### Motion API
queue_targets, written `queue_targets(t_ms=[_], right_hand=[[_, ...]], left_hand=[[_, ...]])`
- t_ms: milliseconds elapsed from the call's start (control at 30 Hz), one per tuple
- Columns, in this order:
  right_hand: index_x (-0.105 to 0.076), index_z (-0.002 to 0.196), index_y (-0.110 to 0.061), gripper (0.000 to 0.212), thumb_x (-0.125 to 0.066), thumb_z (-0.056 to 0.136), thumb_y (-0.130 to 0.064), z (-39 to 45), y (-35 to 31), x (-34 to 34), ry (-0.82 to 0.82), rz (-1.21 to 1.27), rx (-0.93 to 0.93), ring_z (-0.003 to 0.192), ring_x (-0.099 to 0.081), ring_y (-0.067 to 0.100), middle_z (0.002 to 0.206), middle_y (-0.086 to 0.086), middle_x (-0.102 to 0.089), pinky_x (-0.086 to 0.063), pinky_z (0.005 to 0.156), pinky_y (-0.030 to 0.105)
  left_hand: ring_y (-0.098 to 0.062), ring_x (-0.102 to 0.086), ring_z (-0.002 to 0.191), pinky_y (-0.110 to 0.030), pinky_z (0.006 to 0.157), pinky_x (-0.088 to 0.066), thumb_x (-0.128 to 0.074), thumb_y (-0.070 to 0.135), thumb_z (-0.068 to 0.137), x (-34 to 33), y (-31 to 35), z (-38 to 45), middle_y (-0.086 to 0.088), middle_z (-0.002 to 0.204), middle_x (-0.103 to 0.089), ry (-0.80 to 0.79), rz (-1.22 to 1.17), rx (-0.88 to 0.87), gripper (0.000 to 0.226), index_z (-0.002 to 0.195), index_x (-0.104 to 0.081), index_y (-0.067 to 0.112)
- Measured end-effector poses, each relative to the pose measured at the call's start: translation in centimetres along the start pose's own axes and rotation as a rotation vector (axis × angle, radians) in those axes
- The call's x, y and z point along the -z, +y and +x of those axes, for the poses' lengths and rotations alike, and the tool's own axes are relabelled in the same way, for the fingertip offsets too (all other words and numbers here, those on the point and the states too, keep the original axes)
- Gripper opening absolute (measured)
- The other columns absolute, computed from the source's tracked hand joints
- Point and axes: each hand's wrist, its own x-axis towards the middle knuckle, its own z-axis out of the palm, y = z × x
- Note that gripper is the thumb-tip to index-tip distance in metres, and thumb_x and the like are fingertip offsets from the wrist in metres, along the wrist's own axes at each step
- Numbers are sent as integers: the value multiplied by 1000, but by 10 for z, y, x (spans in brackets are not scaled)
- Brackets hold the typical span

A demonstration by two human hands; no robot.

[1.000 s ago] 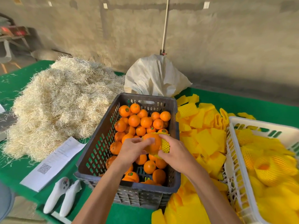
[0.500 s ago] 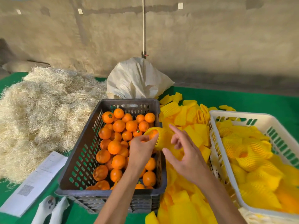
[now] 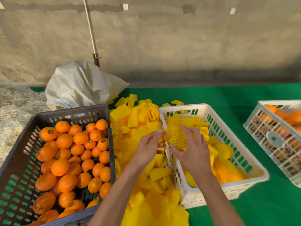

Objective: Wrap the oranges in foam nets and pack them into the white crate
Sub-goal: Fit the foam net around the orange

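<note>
**Head view: netted orange held over the white crate's near-left rim**

Head camera first: nearest to us lies the loose pile of yellow foam nets [image 3: 151, 185], spread on the green table cover [image 3: 260, 209] between the two crates and running away toward the wall.

Just above that pile we see both forearms reaching forward. Our right hand [image 3: 192, 154] cups a wrapped orange [image 3: 176, 138] from below and behind, fingers curled round its yellow mesh; the fruit sits over the near-left rim of the white crate [image 3: 228, 189], not yet laid inside. Our left hand [image 3: 147, 148] is just beside it, fingertips pinching the left edge of the same net, with the other fingers loosely bent.

To the left stands the dark crate [image 3: 107, 144], holding unwrapped oranges [image 3: 65, 160], some with small stickers. The white crate on the right already contains several netted fruits [image 3: 224, 168] along with spare nets.

Further right, well apart from it, a second white crate [image 3: 268, 137] with fruit is cut off by the frame edge and blurred.

Beyond the dark crate we find a crumpled white sack [image 3: 81, 87], pale straw [image 3: 16, 108] at the far left, and a thin pole [image 3: 91, 30] leaning against the rough wall [image 3: 179, 46].
</note>
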Motion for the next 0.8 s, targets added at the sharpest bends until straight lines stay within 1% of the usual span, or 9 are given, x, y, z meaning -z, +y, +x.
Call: queue_targets(t_ms=[133,267,400,500,567,633,667,733,800], right_hand=[[-43,148,-26,79,-81,79,-37,8,47,15,74,-146,-238,128,-46,38,139,10,-44,-41,106,57],[-46,148,-23,77,-78,82,-45,10,74,19,-27,-316,-253,133,-42,40,138,13,-49,-31,112,61],[-59,139,-19,59,-75,87,-42,5,69,12,2,-270,-147,138,-43,36,141,10,-54,-25,119,56],[-69,127,-15,45,-77,87,-34,7,48,2,72,-196,10,128,-54,35,132,11,-61,-36,113,51],[-72,121,-15,36,-77,87,-29,8,26,-10,60,-133,109,122,-59,33,128,10,-64,-43,105,48],[-73,118,-17,33,-77,87,-25,9,1,-25,-16,-72,176,122,-58,30,128,8,-64,-45,105,46],[-73,117,-18,32,-77,85,-22,9,-10,-34,-67,-44,204,124,-58,29,129,7,-64,-45,106,45],[-73,114,-18,31,-75,83,-17,10,-31,-55,-179,-3,265,128,-55,29,134,6,-62,-40,110,45],[-74,112,-21,24,-68,89,-25,9,-48,-76,-276,39,324,132,-51,28,139,5,-59,-35,112,44]], left_hand=[[-20,-73,95,-27,67,-57,-60,44,103,-26,-11,11,-2,104,-74,-9,39,3,25,112,-73,24],[-16,-73,94,-22,64,-56,-63,44,101,-44,-16,16,-4,105,-74,-10,48,2,22,109,-72,27],[-3,-72,86,-30,73,-60,-63,43,100,-56,-17,19,2,106,-73,-19,133,-35,15,103,-71,31],[-10,-69,104,-38,90,-58,-64,37,102,-45,-14,21,9,109,-72,28,221,-71,14,103,-73,26],[-22,-68,107,-43,93,-55,-66,35,100,-30,-14,21,1,113,-74,87,301,-52,23,111,-74,17],[-32,-67,108,-44,94,-53,-67,34,100,-12,-15,18,-11,117,-73,165,361,-24,30,118,-72,10],[-33,-67,110,-44,95,-53,-67,32,100,-2,-16,15,-12,118,-73,199,386,-26,31,120,-71,9],[-28,-67,111,-41,96,-54,-66,30,101,17,-16,8,-9,122,-71,265,444,-60,29,122,-71,10],[-21,-65,112,-34,91,-54,-65,29,102,37,-16,-1,-5,125,-67,352,483,-126,27,122,-70,12]])
